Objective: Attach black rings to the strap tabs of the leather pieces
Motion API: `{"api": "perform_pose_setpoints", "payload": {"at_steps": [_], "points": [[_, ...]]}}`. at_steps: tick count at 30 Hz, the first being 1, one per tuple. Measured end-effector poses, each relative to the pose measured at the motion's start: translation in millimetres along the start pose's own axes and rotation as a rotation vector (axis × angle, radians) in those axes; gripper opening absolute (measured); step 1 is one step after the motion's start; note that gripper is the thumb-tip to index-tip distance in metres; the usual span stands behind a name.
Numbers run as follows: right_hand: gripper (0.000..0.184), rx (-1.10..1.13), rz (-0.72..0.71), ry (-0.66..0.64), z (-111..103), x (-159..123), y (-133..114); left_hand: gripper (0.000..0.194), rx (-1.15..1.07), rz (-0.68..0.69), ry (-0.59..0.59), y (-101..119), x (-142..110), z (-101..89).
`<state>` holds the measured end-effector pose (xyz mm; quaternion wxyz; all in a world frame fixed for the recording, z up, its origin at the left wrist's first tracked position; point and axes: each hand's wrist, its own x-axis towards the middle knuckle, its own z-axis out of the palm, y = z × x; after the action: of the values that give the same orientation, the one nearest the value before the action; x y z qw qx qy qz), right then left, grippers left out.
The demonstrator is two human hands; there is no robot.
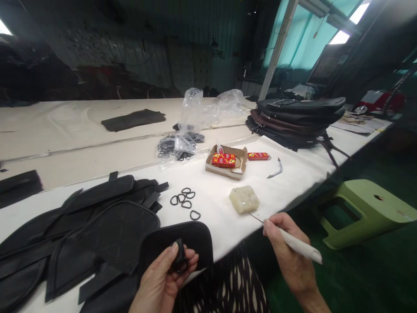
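My left hand point(164, 278) is closed on a black padded fabric piece point(182, 243), thumb and fingers pinching a short black strap loop on it. My right hand point(288, 256) grips a white-handled awl point(301, 247) like a pen. Its thin metal tip points at a pale waxy block point(244, 199) on the white table point(293, 174). Several black D-rings point(185, 201) lie loose just beyond the fabric piece. More black padded pieces and straps point(81, 230) are piled to the left.
An open cardboard box with a red packet point(225, 161), another red packet point(259, 156) and a bent metal tool point(276, 170) lie further back. Clear bags of black rings point(182, 141), a stack of dark bags point(293, 119) and a green stool point(365, 211) stand around.
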<state>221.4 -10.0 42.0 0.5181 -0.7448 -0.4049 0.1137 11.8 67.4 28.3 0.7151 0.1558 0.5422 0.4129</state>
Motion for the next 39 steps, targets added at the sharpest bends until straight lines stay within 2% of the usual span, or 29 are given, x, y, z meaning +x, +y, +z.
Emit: {"api": "perform_pose_setpoints", "payload": {"at_steps": [3,11,26,33,36,39], "points": [[0.029,-0.018,0.001,0.003,3.3,12.9,2.6,0.008,0.029,0.01,0.038,3.0,-2.9,4.6],[0.029,-0.089,-0.001,0.003,14.8,32.1,0.2,0.016,0.048,-0.063,0.036,13.1,-7.0,8.6],[0.029,-0.111,-0.012,0.047,24.7,35.0,8.8,0.019,0.027,-0.078,-0.037,8.8,-3.9,-3.7],[0.029,-0.073,0.01,0.074,16.3,28.3,3.1,0.017,-0.041,-0.115,-0.112,3.4,4.6,-15.8],[0.026,0.03,0.078,0.109,10.6,22.3,2.9,0.015,-0.086,-0.119,-0.155,1.4,3.2,-18.9],[0.023,0.36,0.165,0.088,9.4,13.6,0.4,0.015,-0.138,-0.138,-0.195,0.6,0.6,-20.7]]}}
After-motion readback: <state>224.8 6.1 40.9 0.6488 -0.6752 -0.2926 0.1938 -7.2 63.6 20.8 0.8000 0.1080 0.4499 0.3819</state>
